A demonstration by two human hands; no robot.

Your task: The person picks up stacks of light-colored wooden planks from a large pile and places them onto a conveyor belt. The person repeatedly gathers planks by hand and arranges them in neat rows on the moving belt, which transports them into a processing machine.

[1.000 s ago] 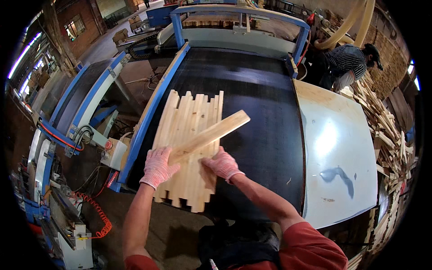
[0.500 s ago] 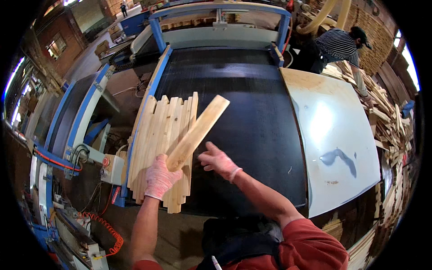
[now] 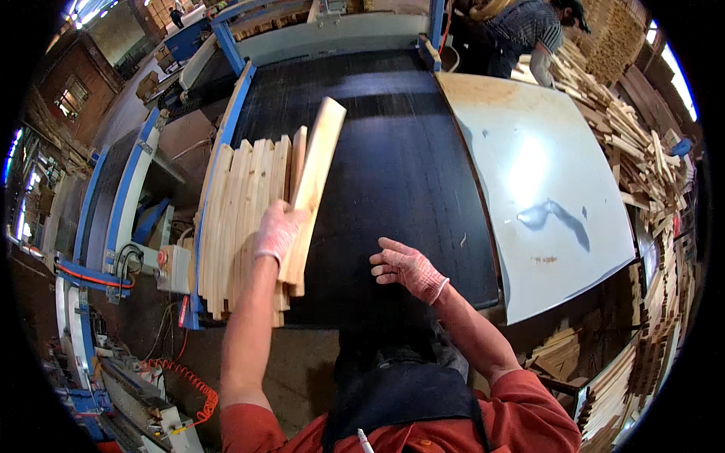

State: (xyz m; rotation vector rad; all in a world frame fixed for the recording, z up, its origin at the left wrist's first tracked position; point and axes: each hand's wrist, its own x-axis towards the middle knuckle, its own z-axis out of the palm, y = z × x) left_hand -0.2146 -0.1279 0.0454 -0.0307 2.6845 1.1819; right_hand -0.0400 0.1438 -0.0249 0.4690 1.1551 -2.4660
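Note:
My left hand point(image 3: 279, 232), in a pinkish-white glove, grips a wooden board point(image 3: 317, 167) at the right side of a row of boards. That board is tilted slightly, its far end leaning right over the black belt. Side by side on the left of the belt lie several pale wooden strips point(image 3: 238, 219), some ends uneven. My right hand point(image 3: 408, 269), gloved alike, hovers above the black belt point(image 3: 377, 158) with fingers apart and nothing in it. The palm side of my left hand is hidden.
A blue-framed machine gantry point(image 3: 340, 38) spans the far end of the belt. To the right is a white sheet-topped table point(image 3: 544, 189). Beyond it a co-worker point(image 3: 522, 34) bends over a heap of loose wood strips point(image 3: 615, 136). A control box point(image 3: 175, 268) stands at the left.
The held board has swung more upright and come down beside the row's right edge. My right hand has moved away from it to the right, fingers spread. The view has shifted.

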